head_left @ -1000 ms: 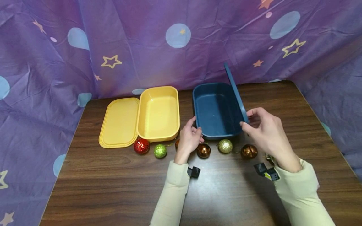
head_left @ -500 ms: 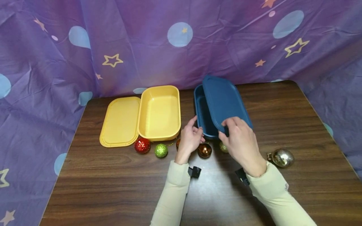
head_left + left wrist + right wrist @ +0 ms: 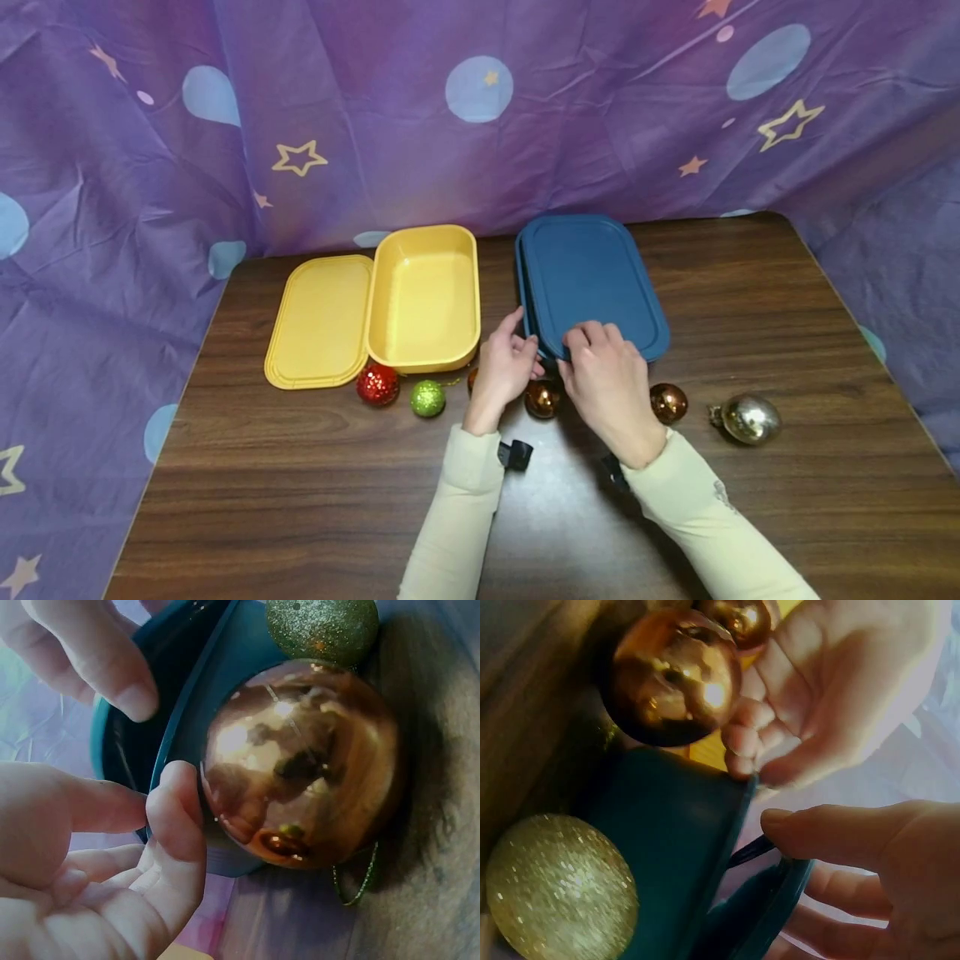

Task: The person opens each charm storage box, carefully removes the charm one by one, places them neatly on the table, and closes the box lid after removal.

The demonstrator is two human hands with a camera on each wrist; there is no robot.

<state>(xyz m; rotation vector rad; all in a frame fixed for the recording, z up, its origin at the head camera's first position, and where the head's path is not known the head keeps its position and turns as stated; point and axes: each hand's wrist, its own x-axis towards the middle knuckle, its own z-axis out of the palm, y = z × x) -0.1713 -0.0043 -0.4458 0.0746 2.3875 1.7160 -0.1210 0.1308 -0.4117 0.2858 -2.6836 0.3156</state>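
Observation:
A blue plastic box (image 3: 523, 292) stands on the table, its blue lid (image 3: 596, 275) lying over it slightly skewed and raised along the left side. My left hand (image 3: 504, 375) pinches the box's near-left rim between thumb and fingers. With my right hand (image 3: 609, 387) I grip the lid's near-left corner, thumb beneath and fingers on top. The right wrist view shows a gap between lid edge (image 3: 780, 907) and box wall (image 3: 667, 802). Shiny brown baubles (image 3: 542, 400) and a gold glitter bauble (image 3: 566, 889) lie close in front; my right hand hides the gold one from the head view.
Left of the blue box stands an uncovered yellow box (image 3: 423, 365), its yellow lid (image 3: 318, 325) lying beside it. A red bauble (image 3: 377, 385) and a green bauble (image 3: 427, 399) sit before it. A silver bauble (image 3: 750, 418) lies at right; a purple curtain (image 3: 360, 100) hangs behind.
The blue lid, earlier upright at the box's right side, has swung down leftward over the box with my right hand. My left hand has stayed at the near-left rim.

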